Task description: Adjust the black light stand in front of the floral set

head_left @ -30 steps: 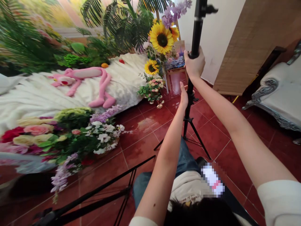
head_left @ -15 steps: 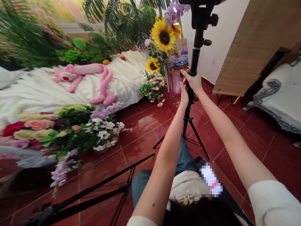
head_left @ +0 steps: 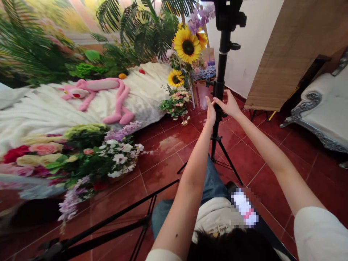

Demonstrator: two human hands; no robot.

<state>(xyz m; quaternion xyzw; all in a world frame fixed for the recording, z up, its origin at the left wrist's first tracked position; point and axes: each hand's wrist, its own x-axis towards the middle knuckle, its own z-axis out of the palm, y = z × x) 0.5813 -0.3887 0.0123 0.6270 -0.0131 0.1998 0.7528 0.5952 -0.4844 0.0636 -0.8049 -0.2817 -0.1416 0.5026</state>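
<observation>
A black tripod stand (head_left: 222,69) rises upright in front of me, its legs on the floor. My left hand (head_left: 211,111) grips the column from the left, thumb pointing up, other fingers mostly hidden behind it. From the right, my right hand (head_left: 230,104) curls around the column at about the same height, just under a thicker collar (head_left: 218,88). Its thumb crosses the front and meets the left hand. A clamp knob (head_left: 209,82) juts from the collar's left side. The stand's top leaves the view.
Another black tripod (head_left: 108,217) is folded out at lower left. Artificial flowers (head_left: 116,156) and a white fur-covered bed (head_left: 149,90) with a pink plush toy (head_left: 119,105) are at left. Sunflowers (head_left: 187,46) stand behind the column. A white carved sofa (head_left: 323,105) is at right.
My right hand has slid down the column from the collar to below it, uncovering the collar and its knob. My left hand has stayed on the column, slightly lower.
</observation>
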